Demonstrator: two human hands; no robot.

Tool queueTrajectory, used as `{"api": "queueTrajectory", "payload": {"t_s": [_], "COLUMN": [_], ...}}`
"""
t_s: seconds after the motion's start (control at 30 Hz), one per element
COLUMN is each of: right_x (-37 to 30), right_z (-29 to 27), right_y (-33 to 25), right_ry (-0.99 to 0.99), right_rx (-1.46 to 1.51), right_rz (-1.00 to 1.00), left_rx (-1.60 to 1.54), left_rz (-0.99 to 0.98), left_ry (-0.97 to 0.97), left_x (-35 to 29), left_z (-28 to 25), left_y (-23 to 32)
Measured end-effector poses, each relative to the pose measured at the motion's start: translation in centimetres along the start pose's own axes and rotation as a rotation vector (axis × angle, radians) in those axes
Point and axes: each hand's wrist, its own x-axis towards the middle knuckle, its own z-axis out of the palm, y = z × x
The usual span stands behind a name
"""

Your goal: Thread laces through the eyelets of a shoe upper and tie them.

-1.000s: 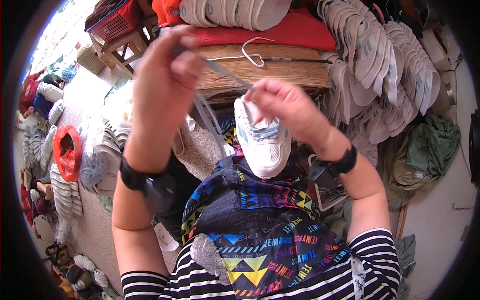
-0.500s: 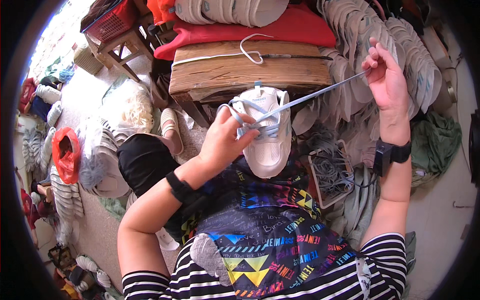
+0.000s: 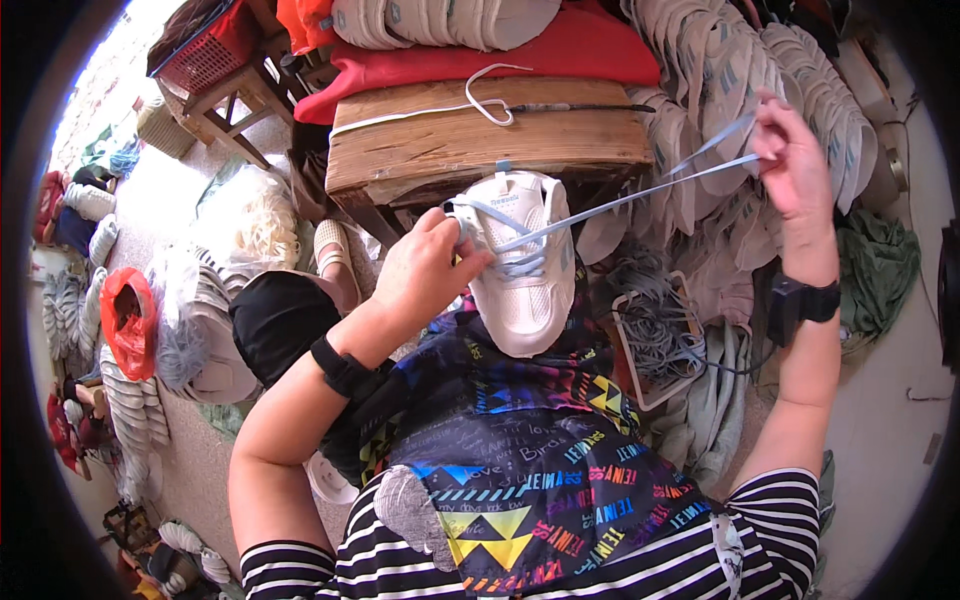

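Note:
A white sneaker [image 3: 525,290] rests toe-down on my lap, on a colourful patterned cloth [image 3: 530,440]. My left hand [image 3: 425,270] grips the sneaker's left side by the eyelets. My right hand [image 3: 795,165] is raised far to the right and pinches the end of a pale blue lace [image 3: 620,200]. The lace runs taut from the sneaker's eyelets up to that hand. Both wrists wear black bands.
A wooden bench [image 3: 480,140] with a white cord stands just beyond the sneaker. Stacks of pale shoe soles [image 3: 730,90] fill the right. A tray of grey laces [image 3: 655,335] lies at my right knee. A black bag [image 3: 275,320] and a red bag [image 3: 125,320] sit left.
A second ago both hands were together above the sneaker. The left hand came down onto the shoe, and the right hand pulled the lace out far to the right and holds it there.

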Motion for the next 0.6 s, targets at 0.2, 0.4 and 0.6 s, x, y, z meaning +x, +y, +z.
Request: {"api": "queueTrajectory", "payload": {"t_s": [0.2, 0.4, 0.6], "right_x": [0.9, 0.1, -0.6], "right_z": [-3.3, -6.8, -15.1], "right_y": [-5.3, -8.8, -11.7], "right_ry": [0.045, 0.328, 0.535], "right_rx": [-0.002, -0.132, -0.147], "right_rz": [-0.222, -0.304, -0.288], "left_rx": [-0.927, -2.01, -2.118], "left_rz": [-0.561, -0.451, -0.709], "left_ry": [0.067, 0.324, 0.725], "left_x": [0.2, -3.0, -9.2], "left_z": [-4.7, -15.3, -22.6], "left_y": [-2.2, -14.1, -24.2]}}
